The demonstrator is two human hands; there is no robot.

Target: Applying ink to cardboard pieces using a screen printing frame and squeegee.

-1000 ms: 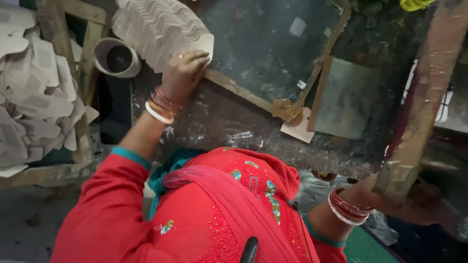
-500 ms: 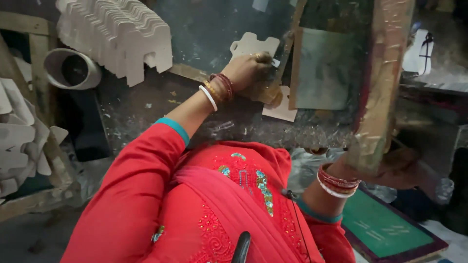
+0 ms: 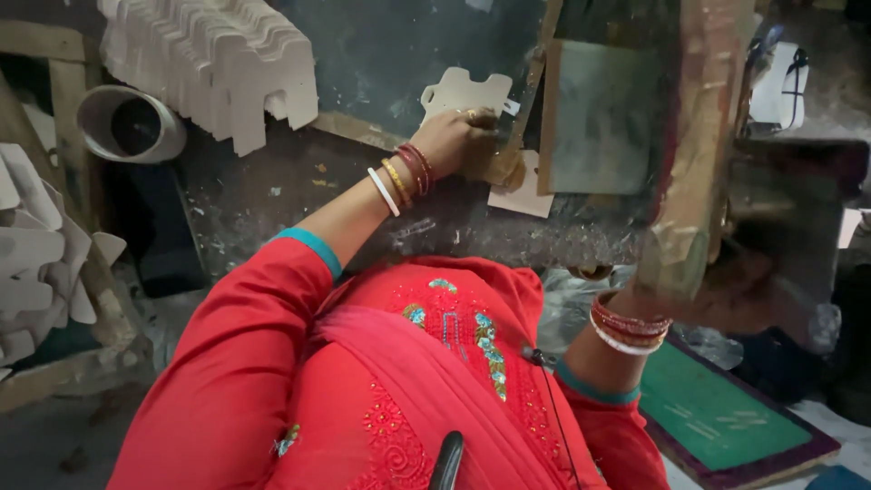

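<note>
My left hand (image 3: pixel 461 139) grips a pale die-cut cardboard piece (image 3: pixel 464 93) and holds it flat on the dark work table (image 3: pixel 272 195), against a wooden guide strip (image 3: pixel 524 109). Bangles ring that wrist. My right hand (image 3: pixel 671 295) is shut on the lower end of a paint-stained wooden frame (image 3: pixel 703 145) that stands tilted up at the right. A second pale card (image 3: pixel 524 195) lies under the frame's corner. My red sleeves and scarf fill the lower middle of the view.
A stack of the same cut cardboard pieces (image 3: pixel 213 63) lies at the table's back left, beside a grey round pot (image 3: pixel 132 124). More cut pieces (image 3: pixel 36 254) pile at the far left. A green mesh screen in a dark frame (image 3: pixel 726 413) lies at the lower right.
My left hand left the cardboard stack with one piece, carried it right and set it down by the guide strip. The wooden frame stays raised in my right hand.
</note>
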